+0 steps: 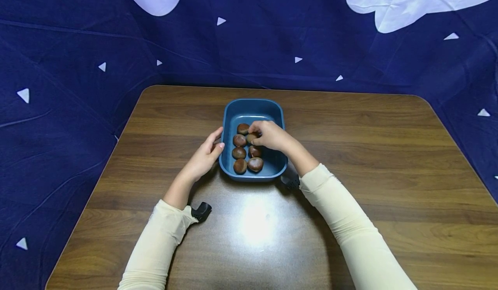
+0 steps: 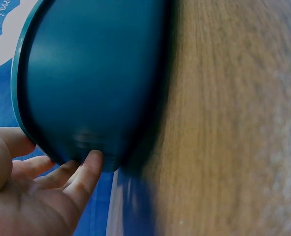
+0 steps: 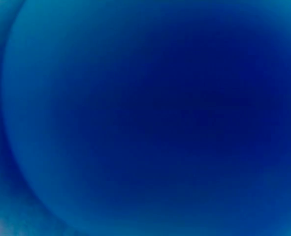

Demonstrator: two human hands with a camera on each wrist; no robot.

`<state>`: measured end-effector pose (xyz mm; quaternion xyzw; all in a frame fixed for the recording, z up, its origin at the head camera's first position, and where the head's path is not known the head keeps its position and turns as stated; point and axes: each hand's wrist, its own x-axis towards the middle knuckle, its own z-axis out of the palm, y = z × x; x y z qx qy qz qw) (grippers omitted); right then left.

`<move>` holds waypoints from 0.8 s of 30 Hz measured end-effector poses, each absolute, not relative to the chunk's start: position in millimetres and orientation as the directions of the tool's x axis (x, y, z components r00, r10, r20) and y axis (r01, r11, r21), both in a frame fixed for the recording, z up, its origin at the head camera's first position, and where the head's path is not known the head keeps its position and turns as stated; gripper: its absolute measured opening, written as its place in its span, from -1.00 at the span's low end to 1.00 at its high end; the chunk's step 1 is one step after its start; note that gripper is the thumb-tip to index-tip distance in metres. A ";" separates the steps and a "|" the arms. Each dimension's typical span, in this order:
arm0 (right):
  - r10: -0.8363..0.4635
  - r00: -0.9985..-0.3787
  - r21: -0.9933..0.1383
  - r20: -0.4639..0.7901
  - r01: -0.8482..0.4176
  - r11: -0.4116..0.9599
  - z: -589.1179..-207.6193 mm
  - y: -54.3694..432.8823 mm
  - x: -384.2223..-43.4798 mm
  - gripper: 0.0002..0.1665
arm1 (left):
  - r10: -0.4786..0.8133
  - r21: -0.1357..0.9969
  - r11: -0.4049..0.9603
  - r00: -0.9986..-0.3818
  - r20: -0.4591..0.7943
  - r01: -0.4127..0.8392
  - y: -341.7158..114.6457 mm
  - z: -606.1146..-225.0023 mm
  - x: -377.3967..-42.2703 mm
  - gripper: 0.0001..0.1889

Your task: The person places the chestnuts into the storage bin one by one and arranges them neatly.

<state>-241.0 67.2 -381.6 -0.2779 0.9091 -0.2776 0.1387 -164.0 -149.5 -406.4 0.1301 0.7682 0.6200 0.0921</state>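
A blue rectangular tub (image 1: 272, 165) sits on the table, with several brown chestnuts (image 1: 240, 166) lying in two columns on its floor. My right hand (image 1: 274, 135) reaches in over the right side and pinches a chestnut (image 1: 251, 139) in the right column between thumb and fingers. At the tub's left wall is my left hand (image 1: 202, 157), its fingertips touching the outside. In the left wrist view, the fingers (image 2: 88, 172) lie extended against the tub wall (image 2: 96, 73). The tub's blurred blue surface (image 3: 160, 123) fills the right wrist view, which hides the right hand there.
The wood-grain table (image 1: 369, 160) extends around the tub on all sides. Behind it hangs a dark blue cloth (image 1: 256, 48) with white clouds and triangles. A black wrist device (image 1: 201, 211) sticks out from the left cuff, and another (image 1: 289, 178) from the right.
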 end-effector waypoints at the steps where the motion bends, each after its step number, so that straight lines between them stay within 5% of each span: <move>1: -0.582 -0.807 -0.584 -0.105 -0.423 0.693 -381.2 67.1 -241.1 -0.69 | 0.314 0.977 0.197 -0.949 0.017 0.083 -149.4 -406.3 -164.0 -0.47; 12: -0.582 -0.808 -0.622 -0.090 -0.410 0.667 -380.6 67.8 -240.8 -0.74 | 0.299 0.968 0.234 -0.954 0.015 0.089 -148.4 -405.9 -164.9 -0.48; 24: -0.567 -0.820 -0.727 0.084 -0.439 0.528 -375.6 82.7 -239.2 -0.66 | 0.310 0.976 0.212 -0.951 -0.014 0.055 -142.9 -380.3 -154.6 -0.49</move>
